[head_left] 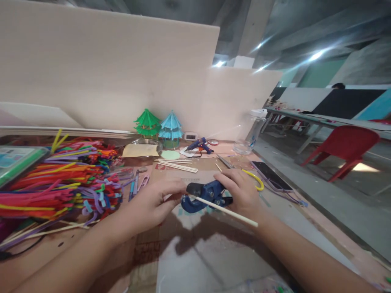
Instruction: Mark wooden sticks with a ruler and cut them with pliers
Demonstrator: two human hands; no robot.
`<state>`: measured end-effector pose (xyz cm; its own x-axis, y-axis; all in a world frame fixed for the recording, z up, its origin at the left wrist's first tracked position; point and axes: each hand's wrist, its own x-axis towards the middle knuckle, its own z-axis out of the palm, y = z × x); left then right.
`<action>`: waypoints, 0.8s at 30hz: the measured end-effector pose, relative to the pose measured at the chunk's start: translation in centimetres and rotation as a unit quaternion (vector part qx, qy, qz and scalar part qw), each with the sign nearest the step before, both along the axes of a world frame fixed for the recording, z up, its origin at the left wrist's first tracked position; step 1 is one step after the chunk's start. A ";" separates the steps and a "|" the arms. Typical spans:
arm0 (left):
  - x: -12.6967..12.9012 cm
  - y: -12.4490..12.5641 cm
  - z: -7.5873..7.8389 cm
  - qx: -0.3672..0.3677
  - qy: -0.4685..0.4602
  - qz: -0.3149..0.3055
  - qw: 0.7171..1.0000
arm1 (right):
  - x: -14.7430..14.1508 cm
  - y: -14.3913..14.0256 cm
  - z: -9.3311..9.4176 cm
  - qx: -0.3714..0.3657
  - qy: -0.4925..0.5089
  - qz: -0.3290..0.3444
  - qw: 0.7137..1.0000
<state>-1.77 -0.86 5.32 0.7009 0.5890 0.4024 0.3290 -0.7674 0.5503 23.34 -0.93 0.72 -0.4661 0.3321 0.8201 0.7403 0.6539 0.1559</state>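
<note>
My right hand [240,193] is closed around the handles of a blue hand cutter [210,193], held above the work mat. A pale thin wooden stick [229,211] passes by the cutter's jaws and slants down to the right, its free end over my right wrist. At the cutter's left end, the thumb and fingers of my left hand [166,197] pinch together at the stick's other end. That end is mostly hidden by the fingers. Beyond the hands lie several more wooden sticks [179,166] in a loose bunch.
Bundles of coloured pipe cleaners [61,179] fill the left side. Small green [147,122] and blue [171,128] roofed models stand at the back, near a blue glue gun [200,144]. Yellow-handled scissors [255,179], a phone [271,176] and a clear bottle [249,134] are at right.
</note>
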 end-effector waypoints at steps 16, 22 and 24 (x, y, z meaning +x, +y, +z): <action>0.1 -0.8 1.4 0.004 0.006 -0.067 0.998 | 0.2 -0.6 0.8 0.072 -0.002 -0.001 0.997; 0.2 -1.2 2.0 -0.002 0.010 -0.081 0.997 | 0.2 -1.0 1.0 0.072 -0.005 -0.003 0.997; 0.1 -1.2 2.0 -0.005 0.005 -0.084 0.996 | 0.3 -1.0 1.0 0.072 -0.003 -0.006 0.997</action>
<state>-1.62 -2.10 7.36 0.7940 0.4670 0.3891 0.2026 -0.8069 0.5549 23.67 -1.94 1.72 -0.4675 0.2177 0.8568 0.7471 0.6154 0.2513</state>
